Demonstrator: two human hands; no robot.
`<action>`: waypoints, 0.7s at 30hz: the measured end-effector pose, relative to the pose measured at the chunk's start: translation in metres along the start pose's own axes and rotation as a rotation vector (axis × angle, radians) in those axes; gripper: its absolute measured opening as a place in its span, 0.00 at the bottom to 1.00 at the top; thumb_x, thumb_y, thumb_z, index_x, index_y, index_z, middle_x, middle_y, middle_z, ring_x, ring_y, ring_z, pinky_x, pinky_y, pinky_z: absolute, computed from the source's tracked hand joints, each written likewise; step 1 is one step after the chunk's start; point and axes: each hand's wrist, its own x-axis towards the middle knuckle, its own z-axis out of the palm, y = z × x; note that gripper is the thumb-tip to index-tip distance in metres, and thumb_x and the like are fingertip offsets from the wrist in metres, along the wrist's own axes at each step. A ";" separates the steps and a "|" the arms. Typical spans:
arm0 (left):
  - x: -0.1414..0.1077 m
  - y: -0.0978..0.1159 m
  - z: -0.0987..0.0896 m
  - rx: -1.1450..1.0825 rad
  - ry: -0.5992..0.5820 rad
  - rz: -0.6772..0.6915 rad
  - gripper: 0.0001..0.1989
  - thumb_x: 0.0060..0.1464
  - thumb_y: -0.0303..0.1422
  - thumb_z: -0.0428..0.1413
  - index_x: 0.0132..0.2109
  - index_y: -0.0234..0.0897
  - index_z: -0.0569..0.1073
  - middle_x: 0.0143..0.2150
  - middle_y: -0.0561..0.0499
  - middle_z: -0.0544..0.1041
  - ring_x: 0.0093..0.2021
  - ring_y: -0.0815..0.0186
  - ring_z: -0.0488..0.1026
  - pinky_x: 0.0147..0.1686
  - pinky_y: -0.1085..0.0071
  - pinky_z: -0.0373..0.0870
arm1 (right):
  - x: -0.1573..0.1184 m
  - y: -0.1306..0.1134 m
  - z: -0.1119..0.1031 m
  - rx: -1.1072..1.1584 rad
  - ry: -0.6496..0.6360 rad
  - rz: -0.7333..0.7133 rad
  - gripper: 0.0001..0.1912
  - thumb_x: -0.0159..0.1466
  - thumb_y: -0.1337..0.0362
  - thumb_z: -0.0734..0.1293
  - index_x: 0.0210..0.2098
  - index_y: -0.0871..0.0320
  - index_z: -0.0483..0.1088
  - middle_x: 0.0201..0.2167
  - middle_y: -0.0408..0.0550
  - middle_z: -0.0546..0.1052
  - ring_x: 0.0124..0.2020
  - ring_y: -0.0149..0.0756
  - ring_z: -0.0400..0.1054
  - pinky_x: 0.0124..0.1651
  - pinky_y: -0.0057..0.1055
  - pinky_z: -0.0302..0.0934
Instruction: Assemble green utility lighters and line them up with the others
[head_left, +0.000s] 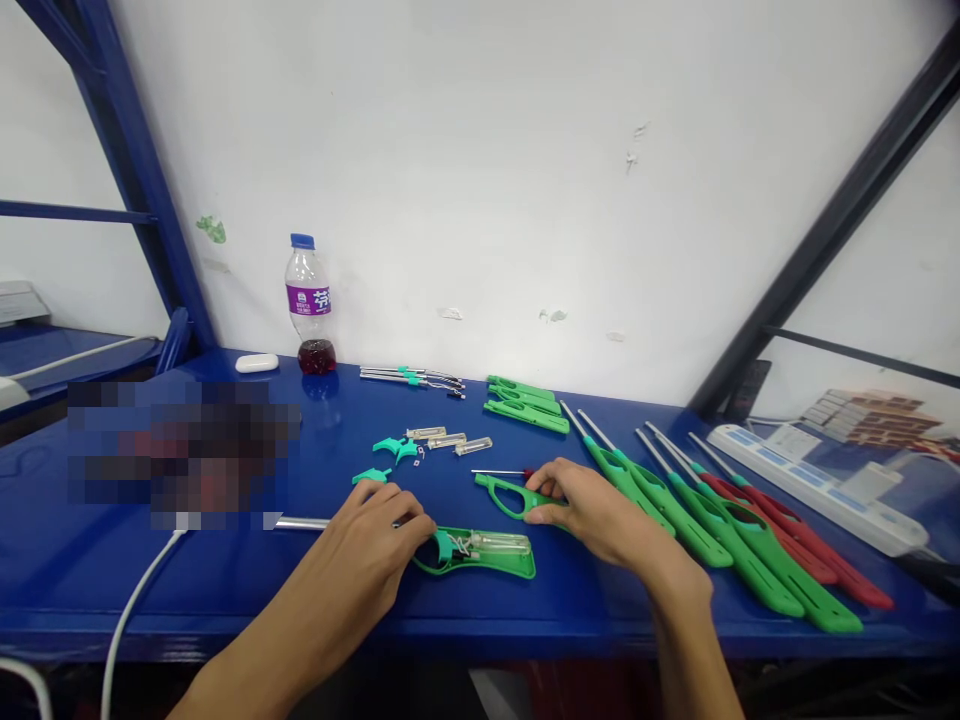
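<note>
Near the table's front edge lies an opened green lighter half (pixel 517 570), with a clear fuel tank (pixel 501 543), wires and a teal trigger (pixel 444 546) inside. My left hand (pixel 386 530) is closed over its neck end, and a metal tube (pixel 300 523) sticks out to the left. My right hand (pixel 574 500) grips a second green shell half (pixel 506 497), its looped end pointing left, just above and right of the opened half. Behind that shell is a thin metal rod with a red handle (pixel 529 474), partly hidden by my right hand.
Teal triggers (pixel 371 475), clear tanks (pixel 448 441), metal tubes (pixel 411 377) and green shells (pixel 525 408) lie behind my hands. Assembled green lighters (pixel 694 530) and red lighters (pixel 847 565) are at right, by a power strip (pixel 817 490). A bottle (pixel 309 310) stands back left. A blurred patch covers the left.
</note>
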 end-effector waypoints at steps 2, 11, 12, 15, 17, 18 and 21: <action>0.001 0.000 -0.001 0.000 0.006 0.001 0.22 0.59 0.10 0.48 0.45 0.38 0.77 0.43 0.49 0.77 0.42 0.58 0.71 0.47 0.57 0.63 | -0.003 -0.001 -0.001 -0.002 -0.012 -0.003 0.12 0.66 0.59 0.73 0.47 0.55 0.74 0.46 0.50 0.76 0.48 0.43 0.71 0.51 0.36 0.63; 0.000 -0.001 -0.003 -0.004 0.041 0.028 0.18 0.64 0.15 0.50 0.47 0.40 0.78 0.46 0.48 0.78 0.46 0.57 0.73 0.48 0.58 0.64 | -0.019 -0.014 -0.011 -0.014 -0.020 -0.109 0.06 0.72 0.59 0.66 0.47 0.50 0.67 0.40 0.43 0.77 0.44 0.43 0.70 0.44 0.36 0.62; 0.000 -0.001 -0.005 -0.005 0.045 0.023 0.17 0.66 0.16 0.49 0.47 0.40 0.78 0.46 0.48 0.78 0.46 0.57 0.73 0.49 0.58 0.65 | -0.019 -0.017 -0.012 -0.025 -0.008 -0.124 0.06 0.73 0.59 0.64 0.48 0.50 0.67 0.39 0.43 0.77 0.42 0.43 0.70 0.44 0.36 0.62; 0.001 0.000 -0.013 0.021 0.089 0.007 0.16 0.70 0.21 0.48 0.52 0.41 0.77 0.48 0.47 0.78 0.46 0.57 0.73 0.48 0.57 0.66 | -0.020 -0.025 -0.011 -0.031 0.061 -0.185 0.07 0.75 0.60 0.61 0.51 0.50 0.67 0.45 0.45 0.78 0.44 0.43 0.72 0.47 0.39 0.63; 0.002 0.000 -0.018 0.068 0.158 -0.009 0.17 0.71 0.24 0.47 0.59 0.42 0.75 0.50 0.46 0.77 0.46 0.55 0.73 0.47 0.57 0.68 | -0.022 -0.034 -0.010 -0.019 0.098 -0.232 0.09 0.76 0.60 0.60 0.53 0.49 0.68 0.50 0.47 0.78 0.49 0.44 0.72 0.52 0.40 0.62; 0.002 -0.001 -0.021 0.095 0.198 -0.017 0.19 0.71 0.25 0.48 0.62 0.43 0.73 0.52 0.45 0.77 0.46 0.54 0.72 0.46 0.57 0.68 | -0.024 -0.039 -0.009 -0.009 0.100 -0.257 0.10 0.77 0.59 0.60 0.54 0.49 0.68 0.52 0.47 0.78 0.51 0.44 0.72 0.54 0.40 0.62; 0.003 -0.003 -0.027 0.151 0.287 -0.027 0.21 0.71 0.27 0.50 0.67 0.45 0.70 0.56 0.44 0.76 0.48 0.51 0.70 0.47 0.55 0.69 | -0.030 -0.056 -0.005 0.025 0.056 -0.312 0.12 0.78 0.56 0.59 0.56 0.47 0.68 0.53 0.46 0.78 0.53 0.44 0.72 0.54 0.40 0.63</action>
